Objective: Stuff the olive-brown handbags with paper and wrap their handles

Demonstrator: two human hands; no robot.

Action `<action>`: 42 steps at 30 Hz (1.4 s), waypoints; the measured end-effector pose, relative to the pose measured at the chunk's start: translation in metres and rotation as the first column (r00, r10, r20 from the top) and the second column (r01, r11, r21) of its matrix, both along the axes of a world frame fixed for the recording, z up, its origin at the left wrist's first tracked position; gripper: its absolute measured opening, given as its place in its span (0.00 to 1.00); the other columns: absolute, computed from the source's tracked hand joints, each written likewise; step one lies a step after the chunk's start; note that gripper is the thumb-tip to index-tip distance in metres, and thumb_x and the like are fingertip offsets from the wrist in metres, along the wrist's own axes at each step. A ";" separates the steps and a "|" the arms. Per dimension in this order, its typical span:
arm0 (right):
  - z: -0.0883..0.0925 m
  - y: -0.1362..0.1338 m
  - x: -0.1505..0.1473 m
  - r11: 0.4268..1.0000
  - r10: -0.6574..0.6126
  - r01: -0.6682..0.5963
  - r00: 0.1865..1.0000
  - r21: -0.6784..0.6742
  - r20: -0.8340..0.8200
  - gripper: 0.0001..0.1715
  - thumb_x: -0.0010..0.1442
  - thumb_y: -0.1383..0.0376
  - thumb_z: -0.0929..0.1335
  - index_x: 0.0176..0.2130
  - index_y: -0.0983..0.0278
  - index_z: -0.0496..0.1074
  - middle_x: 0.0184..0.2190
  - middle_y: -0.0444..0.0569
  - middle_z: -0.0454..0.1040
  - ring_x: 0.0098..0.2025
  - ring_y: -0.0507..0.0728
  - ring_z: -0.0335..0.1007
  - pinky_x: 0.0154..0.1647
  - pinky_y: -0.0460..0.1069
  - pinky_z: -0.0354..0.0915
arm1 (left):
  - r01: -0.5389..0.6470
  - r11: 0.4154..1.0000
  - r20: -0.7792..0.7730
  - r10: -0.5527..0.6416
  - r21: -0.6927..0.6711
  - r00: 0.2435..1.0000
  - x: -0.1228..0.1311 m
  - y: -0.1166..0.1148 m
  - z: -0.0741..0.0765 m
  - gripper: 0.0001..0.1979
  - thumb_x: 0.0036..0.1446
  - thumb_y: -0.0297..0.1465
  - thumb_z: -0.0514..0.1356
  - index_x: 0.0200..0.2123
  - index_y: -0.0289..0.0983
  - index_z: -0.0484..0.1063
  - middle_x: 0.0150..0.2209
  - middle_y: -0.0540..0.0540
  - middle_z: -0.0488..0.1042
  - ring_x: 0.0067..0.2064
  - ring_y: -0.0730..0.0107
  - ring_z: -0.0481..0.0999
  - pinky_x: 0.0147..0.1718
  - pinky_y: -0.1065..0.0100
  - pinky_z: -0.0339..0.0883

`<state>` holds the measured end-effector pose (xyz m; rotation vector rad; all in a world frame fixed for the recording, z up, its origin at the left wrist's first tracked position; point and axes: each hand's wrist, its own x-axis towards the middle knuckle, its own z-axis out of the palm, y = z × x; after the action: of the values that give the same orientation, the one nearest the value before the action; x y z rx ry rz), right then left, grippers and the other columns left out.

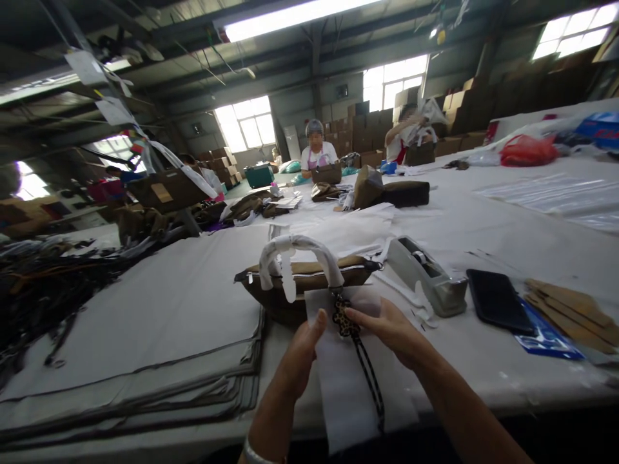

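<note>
A brown handbag (309, 283) stands on the white table, its handle (294, 254) wrapped in white foam. A leopard-print charm (344, 317) with a dark strap (370, 380) hangs from it over a sheet of white tissue paper (345, 386). My left hand (302, 354) grips the left edge of the tissue, fingers closed. My right hand (389, 328) pinches the charm against the paper.
A tape dispenser (428, 274), a black phone (498, 299) and brown card pieces (573, 312) lie to the right. Stacked grey sheets (145, 361) lie left, dark straps (43, 290) beyond. Other people (316, 154) work at the far end among bags and boxes.
</note>
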<state>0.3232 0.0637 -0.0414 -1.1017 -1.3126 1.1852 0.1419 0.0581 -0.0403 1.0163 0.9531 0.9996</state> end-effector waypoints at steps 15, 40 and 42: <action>-0.049 -0.017 0.011 0.966 -0.053 -0.056 0.912 -0.252 -0.407 0.37 0.63 0.38 0.61 0.55 0.61 0.73 0.42 0.55 0.81 0.43 0.67 0.79 0.40 0.58 0.75 | -0.162 0.976 -0.061 0.172 0.142 0.983 0.019 -0.005 -0.019 0.20 0.60 0.41 0.64 0.49 0.35 0.79 0.47 0.41 0.82 0.50 0.52 0.79 0.47 0.61 0.74; -0.035 -0.006 -0.038 0.858 -0.451 0.319 0.843 0.403 0.293 0.28 0.64 0.52 0.68 0.20 0.64 0.60 0.18 0.40 0.58 0.23 0.49 0.55 0.25 0.46 0.53 | -0.018 0.837 -0.634 0.429 0.547 0.643 0.018 -0.025 -0.030 0.33 0.62 0.22 0.48 0.70 0.32 0.52 0.66 0.34 0.63 0.65 0.51 0.67 0.60 0.53 0.66; -0.036 -0.006 -0.043 0.843 -0.469 0.323 0.833 0.431 0.293 0.28 0.64 0.54 0.68 0.20 0.64 0.59 0.18 0.40 0.57 0.23 0.49 0.53 0.25 0.46 0.53 | -0.023 0.840 -0.695 0.464 0.542 0.549 0.022 -0.027 -0.028 0.34 0.61 0.22 0.48 0.71 0.34 0.51 0.65 0.34 0.65 0.62 0.49 0.71 0.54 0.52 0.72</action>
<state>0.2798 0.0580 -0.0775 -1.2924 -1.4290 0.3877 0.1638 0.0309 -0.0680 1.9023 1.7101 1.0302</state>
